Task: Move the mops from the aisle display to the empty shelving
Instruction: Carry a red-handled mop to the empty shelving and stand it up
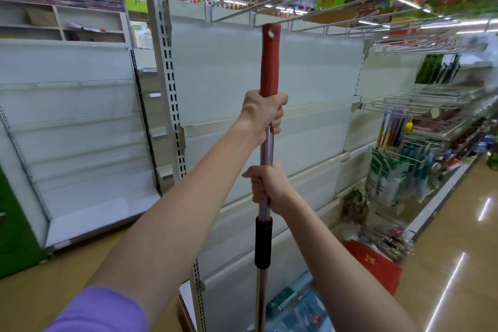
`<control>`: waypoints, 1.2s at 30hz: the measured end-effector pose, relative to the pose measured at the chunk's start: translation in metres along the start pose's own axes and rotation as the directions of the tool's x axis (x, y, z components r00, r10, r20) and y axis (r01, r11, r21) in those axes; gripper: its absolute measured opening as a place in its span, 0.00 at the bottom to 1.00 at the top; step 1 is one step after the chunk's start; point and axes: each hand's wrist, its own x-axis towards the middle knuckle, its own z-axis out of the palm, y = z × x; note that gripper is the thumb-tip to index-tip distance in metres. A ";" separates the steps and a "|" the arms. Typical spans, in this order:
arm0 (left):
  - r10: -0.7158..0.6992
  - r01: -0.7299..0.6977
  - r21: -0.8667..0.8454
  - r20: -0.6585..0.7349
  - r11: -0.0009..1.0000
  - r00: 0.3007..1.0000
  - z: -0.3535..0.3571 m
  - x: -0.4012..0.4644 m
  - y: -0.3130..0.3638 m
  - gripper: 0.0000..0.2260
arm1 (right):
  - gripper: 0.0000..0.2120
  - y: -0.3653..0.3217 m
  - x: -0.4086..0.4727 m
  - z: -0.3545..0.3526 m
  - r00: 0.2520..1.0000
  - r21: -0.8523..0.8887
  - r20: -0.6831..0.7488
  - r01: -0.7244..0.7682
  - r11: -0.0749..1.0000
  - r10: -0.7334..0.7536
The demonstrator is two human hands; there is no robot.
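I hold a mop pole (265,288) upright in front of me. It is a shiny metal tube with a black collar and a red plastic grip (269,62) at the top, which has a hanging hole. My left hand (262,112) grips the pole at the bottom of the red grip. My right hand (265,186) grips the metal tube lower down, just above the black collar. The mop head is out of view below. The red tip reaches up to the metal hanging rails (269,12) at the top of the empty white shelving (215,70).
Another bare white shelf unit (75,127) stands to the left, with a perforated upright (168,83) between the two. Stocked shelves with hanging goods (398,170) run down the aisle at right. A red box (374,264) and blue packages (299,310) lie low by the shelf base.
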 end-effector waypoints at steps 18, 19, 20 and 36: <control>0.050 -0.052 0.030 0.059 0.998 0.997 0.021 -0.030 0.035 0.14 | 0.25 -0.026 -0.035 -0.005 0.998 -0.016 0.024 0.066 0.998 -0.066; 0.051 -0.053 0.029 0.064 0.998 0.997 0.022 -0.030 0.037 0.14 | 0.25 -0.028 -0.036 -0.005 0.997 -0.017 0.019 0.069 0.997 -0.069; 0.051 -0.054 0.029 0.068 0.998 0.996 0.024 -0.031 0.039 0.14 | 0.25 -0.029 -0.037 -0.006 0.997 -0.017 0.013 0.071 0.997 -0.071; 0.054 -0.054 0.016 0.047 0.998 0.997 0.027 -0.018 0.047 0.12 | 0.25 -0.040 -0.028 -0.009 0.997 -0.033 0.010 0.071 0.997 -0.070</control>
